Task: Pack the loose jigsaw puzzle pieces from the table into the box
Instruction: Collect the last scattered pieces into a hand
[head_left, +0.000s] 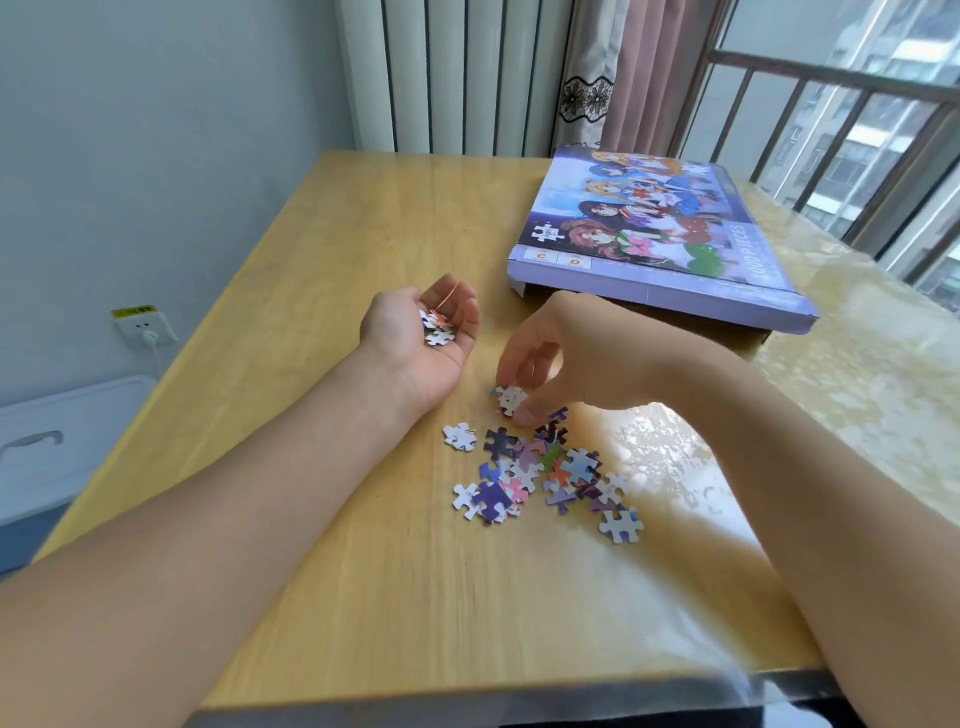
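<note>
Head view, left hand: the left hand (423, 332) lies palm up on the wooden table (337, 249), its forearm stretched across the tabletop, fingers loosely cupped round a small clump of gathered pieces (437, 328) (too bunched to count).

Head view, right hand: the right hand (550, 358) reaches in from the right, wrist raised and fingers pointing down, thumb and fingertips pinching one pale puzzle piece (511, 399) at the far edge of the heap.

Loose pieces: one scattered pile of puzzle pieces (540, 475) lies on the table just in front of both hands, roughly twenty or more, overlapping so an exact count is not possible; one white piece (460, 436) sits slightly apart on the left, another (621, 526) at the near right edge.

Box: one purple puzzle box (660, 234), printed with cartoon figures, rests on the table's far right, beyond the right hand and apart from the pile.

Surroundings: one wall socket (145, 326) with a plug on the left wall; one window railing (857, 140) at the right.
</note>
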